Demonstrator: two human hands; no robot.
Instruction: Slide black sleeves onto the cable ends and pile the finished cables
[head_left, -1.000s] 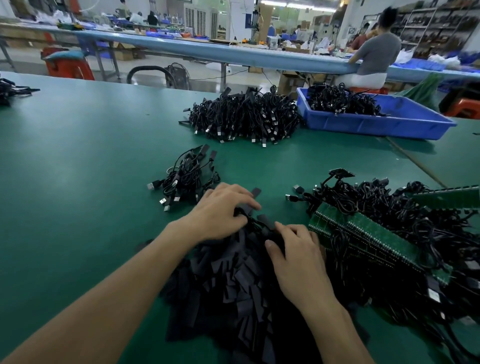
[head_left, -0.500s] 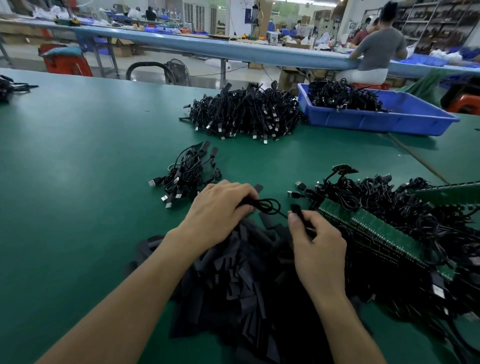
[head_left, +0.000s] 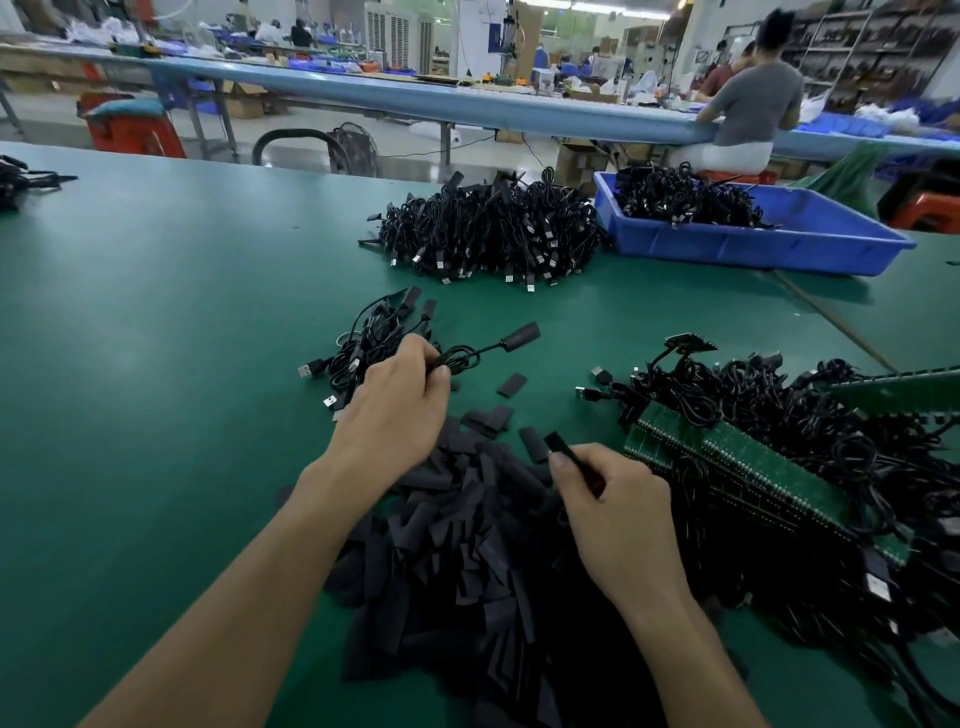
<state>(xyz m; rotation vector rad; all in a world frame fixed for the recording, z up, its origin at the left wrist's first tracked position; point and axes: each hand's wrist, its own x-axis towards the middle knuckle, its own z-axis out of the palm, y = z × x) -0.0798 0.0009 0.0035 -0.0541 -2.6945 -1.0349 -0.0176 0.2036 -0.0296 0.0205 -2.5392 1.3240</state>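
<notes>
My left hand (head_left: 397, 410) grips a coiled black cable (head_left: 465, 358) whose far end wears a black sleeve (head_left: 521, 334). It hovers just right of a small pile of sleeved cables (head_left: 371, 343). My right hand (head_left: 613, 519) pinches a single flat black sleeve (head_left: 563, 452) above a big heap of loose black sleeves (head_left: 467, 561) in front of me. A tangle of unsleeved cables (head_left: 779, 415) lies at the right on green circuit boards (head_left: 727, 462).
A larger cable heap (head_left: 488, 228) sits farther back, beside a blue tray (head_left: 779, 244) holding more cables. The green table (head_left: 156, 338) stretches left. A person in a grey shirt (head_left: 748, 104) sits at the long bench behind.
My left hand has lifted away to the left with the cable, its sleeved end now showing. My right hand has let the cable end go and picked up a loose sleeve.
</notes>
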